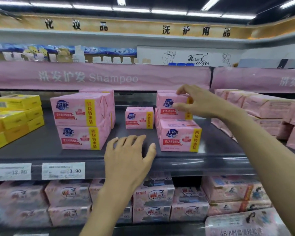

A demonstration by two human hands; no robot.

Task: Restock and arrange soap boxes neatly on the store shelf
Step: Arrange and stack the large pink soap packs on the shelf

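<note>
Your left hand point(129, 155) is resting on the shelf point(41, 145) at its front edge, fingers spread and relaxed, holding nothing. Your right hand point(192, 103) is gripping the upper soap box point(169, 103) of the right-hand stack, thumb on its printed front and fingers over its top. That box is lying flat, its long axis running left to right and its label facing you, above and behind the lower soap box point(179, 135). The rear box point(139, 117) is sitting between this stack and the left stack point(82, 120).

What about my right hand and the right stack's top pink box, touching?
Touching. Head view: right hand pinches the box, thumb on front, fingers over top edge.
</note>
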